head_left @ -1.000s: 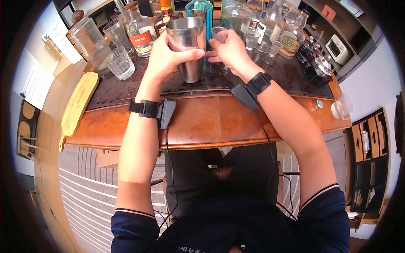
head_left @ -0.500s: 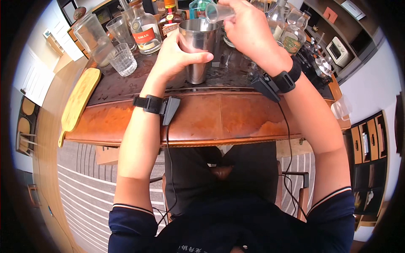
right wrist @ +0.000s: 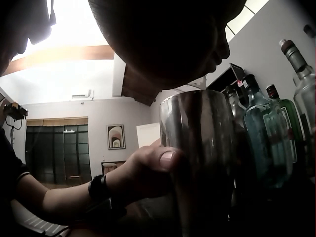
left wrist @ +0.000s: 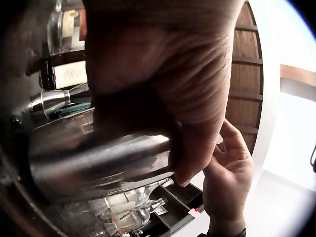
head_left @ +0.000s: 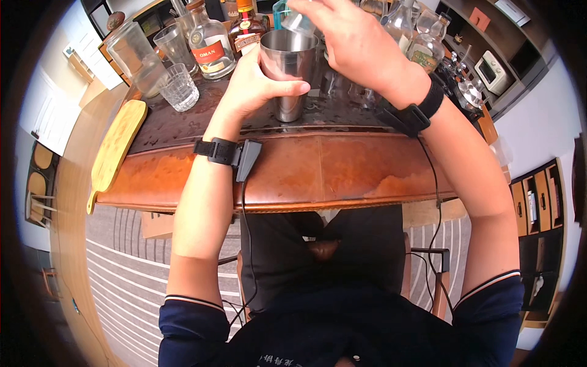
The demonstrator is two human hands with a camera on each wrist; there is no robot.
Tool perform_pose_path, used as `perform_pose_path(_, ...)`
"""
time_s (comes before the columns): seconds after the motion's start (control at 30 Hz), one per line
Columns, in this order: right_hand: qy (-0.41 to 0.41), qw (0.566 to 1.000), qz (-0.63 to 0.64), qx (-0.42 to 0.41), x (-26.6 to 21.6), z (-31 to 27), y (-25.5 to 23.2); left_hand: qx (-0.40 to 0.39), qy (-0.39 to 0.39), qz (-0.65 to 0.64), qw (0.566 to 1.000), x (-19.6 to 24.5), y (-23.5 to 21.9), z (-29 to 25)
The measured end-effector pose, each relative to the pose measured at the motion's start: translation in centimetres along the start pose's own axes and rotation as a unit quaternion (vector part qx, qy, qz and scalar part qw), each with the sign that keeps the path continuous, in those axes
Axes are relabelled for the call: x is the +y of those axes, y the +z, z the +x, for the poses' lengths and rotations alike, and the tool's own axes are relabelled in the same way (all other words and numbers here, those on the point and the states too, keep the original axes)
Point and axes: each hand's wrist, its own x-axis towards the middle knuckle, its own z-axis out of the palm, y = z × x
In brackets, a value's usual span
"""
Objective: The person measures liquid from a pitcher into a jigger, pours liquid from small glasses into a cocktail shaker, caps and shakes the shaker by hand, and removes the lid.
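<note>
My left hand (head_left: 247, 85) grips a tall metal shaker tin (head_left: 295, 70) that stands upright on the dark bar top, its thumb across the near side. Above the tin's mouth, my right hand (head_left: 370, 52) holds a small clear cup (head_left: 298, 24), tipped to the left over the rim. Its fingers cover part of the cup. In the right wrist view the tin (right wrist: 197, 123) rises beside the left hand (right wrist: 148, 170), with the dark right hand (right wrist: 168, 44) just over its rim. The left wrist view shows the tin (left wrist: 103, 165) from close by.
A cut-glass tumbler (head_left: 179, 88), a large clear jar (head_left: 134, 58) and a bottle with a red label (head_left: 209, 52) stand left of the tin. Several bottles (head_left: 422, 55) crowd the back right. A wooden board (head_left: 119, 144) lies along the left edge.
My right hand has risen from beside the tin and brought the small cup over its mouth, tipping it. The tin and left hand shifted slightly right in view early on, then stayed put.
</note>
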Motion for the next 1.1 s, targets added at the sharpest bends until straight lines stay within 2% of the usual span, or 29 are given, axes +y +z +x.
perform_pose_path(0.03,0.043,0.999,-0.007,0.011,-0.8,0.3,-0.6,-0.002,-0.002,0.0,1.0,0.0,0.0,0.0)
perform_pose_path(0.07,0.045,0.999,-0.007,0.012,-0.4,0.1,-0.3,-0.002,-0.005,-0.002,1.0,0.0,-0.1,0.0)
perform_pose_path(0.13,0.058,0.993,-0.007,0.098,0.8,-0.1,0.6,-0.005,-0.009,-0.003,1.0,0.0,-0.5,0.0)
perform_pose_path(0.17,0.141,0.982,0.028,0.119,0.2,-0.2,0.8,-0.007,-0.026,0.03,0.999,0.1,-1.0,0.0)
perform_pose_path(0.2,0.143,0.982,0.026,0.12,0.3,-0.4,1.3,-0.007,-0.043,0.063,0.997,0.1,-1.4,0.1)
perform_pose_path(0.27,0.285,0.949,0.011,0.135,0.4,-0.8,2.3,0.005,-0.014,0.02,1.0,-0.7,-1.9,0.3)
perform_pose_path(0.3,0.287,0.948,0.01,0.137,0.3,-1.1,2.5,0.012,-0.015,0.031,0.999,-1.0,-2.3,0.3)
perform_pose_path(0.33,0.395,0.906,0.113,0.107,-0.6,-0.9,2.2,0.019,-0.015,0.043,0.999,-0.9,-2.5,0.4)
perform_pose_path(0.37,0.492,0.841,0.213,0.074,-1.1,-0.8,2.1,0.045,-0.003,0.035,0.998,-0.9,-2.4,0.2)
perform_pose_path(0.4,0.493,0.84,0.214,0.075,0.1,-2.0,4.0,0.044,-0.004,0.037,0.998,-0.9,-2.4,0.3)
perform_pose_path(0.47,0.467,0.87,0.112,0.113,3.4,-5.2,9.2,0.061,0.008,0.037,0.997,-1.0,-2.5,0.3)
perform_pose_path(0.5,0.49,0.863,0.118,0.042,3.1,-5.1,9.0,0.06,0.007,0.037,0.997,-1.0,-2.5,0.3)
perform_pose_path(0.53,0.491,0.862,0.119,0.042,3.4,-5.5,9.5,0.059,0.005,0.032,0.998,-0.9,-2.4,0.3)
perform_pose_path(0.6,0.56,0.806,0.192,-0.012,4.1,-6.4,10.8,0.058,0.003,0.027,0.998,-0.6,-2.4,0.2)
perform_pose_path(0.7,0.569,0.802,0.182,-0.012,4.4,-7.4,11.9,0.061,-0.012,0.05,0.997,-0.4,-2.2,0.2)
perform_pose_path(0.97,0.565,0.803,0.184,-0.047,3.2,-7.4,11.0,0.068,0.001,0.056,0.996,-0.9,-2.1,0.3)
perform_pose_path(1.03,0.593,0.769,0.208,-0.115,2.7,-7.2,9.3,0.066,0.001,0.059,0.996,-0.8,-2.1,0.3)
perform_pose_path(1.07,0.594,0.769,0.207,-0.116,2.8,-7.7,8.9,0.065,0.002,0.063,0.996,-0.7,-2.1,0.3)
perform_pose_path(1.1,0.56,0.813,0.147,-0.059,3.1,-8.3,8.4,0.066,0.001,0.062,0.996,-0.6,-2.0,0.2)
